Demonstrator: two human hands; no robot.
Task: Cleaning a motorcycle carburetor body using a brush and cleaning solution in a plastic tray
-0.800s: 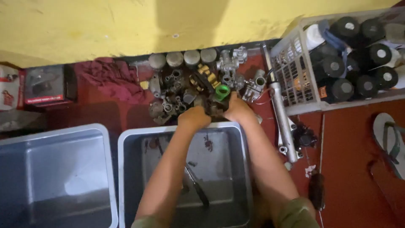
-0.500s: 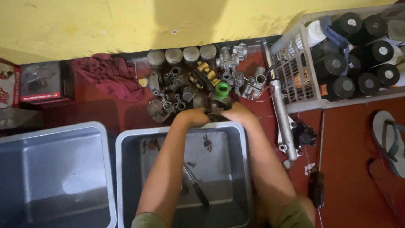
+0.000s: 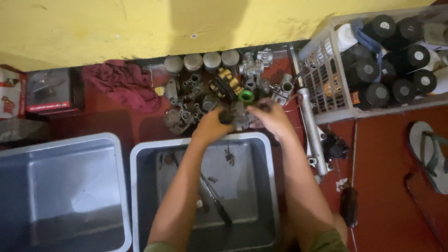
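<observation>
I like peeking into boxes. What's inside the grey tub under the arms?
In the grey tub lie a long dark tool and some small dark bits. The arms cover part of its floor, so anything there is hidden.

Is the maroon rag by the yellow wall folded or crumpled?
Crumpled: the maroon rag lies bunched in uneven folds on the red floor.

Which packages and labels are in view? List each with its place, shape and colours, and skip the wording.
Blister pack: on the floor at far left by the yellow wall; flat, dark, with a clear bubble and a red strip along its lower edge.
Printed carton: cut off by the left edge; white and red.
Round labels: on the ends of the black cylinders in the white basket, upper right; small white discs.
No screens or signs.
</observation>
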